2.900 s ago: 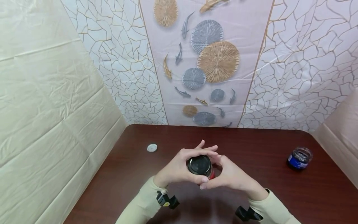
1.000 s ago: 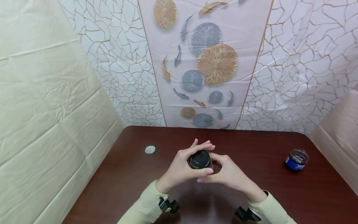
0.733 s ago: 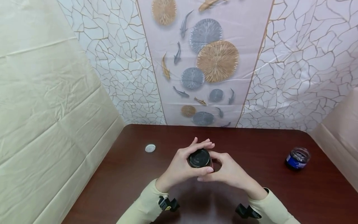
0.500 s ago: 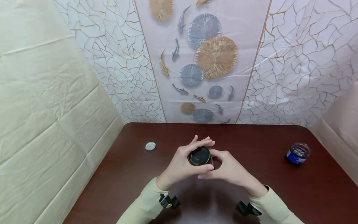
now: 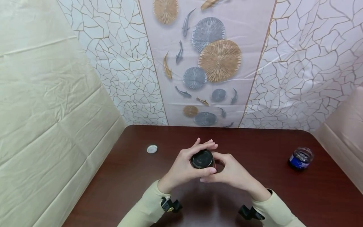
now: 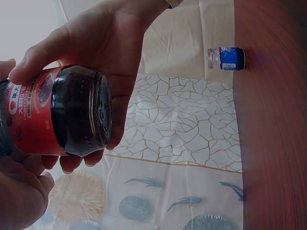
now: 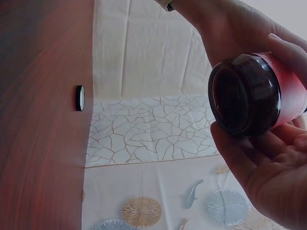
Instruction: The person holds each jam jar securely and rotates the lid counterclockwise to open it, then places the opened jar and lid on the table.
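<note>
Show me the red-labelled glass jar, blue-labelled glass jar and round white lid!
Red-labelled glass jar [image 6: 38, 114]: left wrist view, its label.
Blue-labelled glass jar [image 5: 299, 161]: head view, its label.
Round white lid [image 5: 152, 149]: head view, its white face.

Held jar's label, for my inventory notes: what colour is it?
The label is mainly red; it shows best in the left wrist view.

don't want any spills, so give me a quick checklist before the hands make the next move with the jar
1. Red-labelled jar gripped by left hand and right hand: ok
2. That jar clear of the table: ok
3. Dark lid on it: ok
4. Tightness of that lid: cannot tell
5. Blue-labelled jar upright: ok
6. Blue-labelled jar capped: not ok, mouth open; a loose lid lies on the table
</note>
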Motion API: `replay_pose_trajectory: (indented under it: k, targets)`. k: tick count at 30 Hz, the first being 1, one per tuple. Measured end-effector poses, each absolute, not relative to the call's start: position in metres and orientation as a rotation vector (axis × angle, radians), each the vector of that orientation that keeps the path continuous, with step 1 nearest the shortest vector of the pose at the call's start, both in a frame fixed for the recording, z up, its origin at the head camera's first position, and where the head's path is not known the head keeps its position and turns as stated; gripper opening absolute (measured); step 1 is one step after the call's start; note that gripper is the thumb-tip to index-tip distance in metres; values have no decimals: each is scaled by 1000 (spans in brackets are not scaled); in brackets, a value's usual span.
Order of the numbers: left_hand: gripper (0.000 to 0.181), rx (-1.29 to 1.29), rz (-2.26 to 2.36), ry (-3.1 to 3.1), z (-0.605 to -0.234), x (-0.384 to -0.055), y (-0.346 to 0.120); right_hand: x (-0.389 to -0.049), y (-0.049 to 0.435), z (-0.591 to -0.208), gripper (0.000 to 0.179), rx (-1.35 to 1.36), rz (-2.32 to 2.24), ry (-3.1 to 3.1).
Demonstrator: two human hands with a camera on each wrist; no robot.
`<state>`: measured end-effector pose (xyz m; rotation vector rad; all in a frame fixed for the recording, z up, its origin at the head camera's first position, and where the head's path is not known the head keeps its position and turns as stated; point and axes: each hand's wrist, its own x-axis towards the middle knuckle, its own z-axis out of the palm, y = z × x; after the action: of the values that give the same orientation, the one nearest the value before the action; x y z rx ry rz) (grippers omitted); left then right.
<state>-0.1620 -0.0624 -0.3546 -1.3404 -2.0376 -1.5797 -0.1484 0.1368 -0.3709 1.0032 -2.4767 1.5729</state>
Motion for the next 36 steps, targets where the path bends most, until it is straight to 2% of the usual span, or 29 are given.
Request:
replay_pose_trajectory:
  k: [7, 17, 31, 36]
  targets:
    - [55, -1320, -1626, -2021, -336, -149, -63, -146, 133, -374, 45, 948, 1642, -2439]
    - [50, -1221, -1654, -2000, -366, -169, -60, -143, 126, -376, 48, 820, 1607, -2410]
    - [44, -1073, -1694, -1978, -371, -168, -54, -141, 121, -377, 46, 698, 1372, -2406]
    - [41, -1000, -1694, -1976, -375, -171, -51, -143, 118, -380, 54, 670, 1309, -2369]
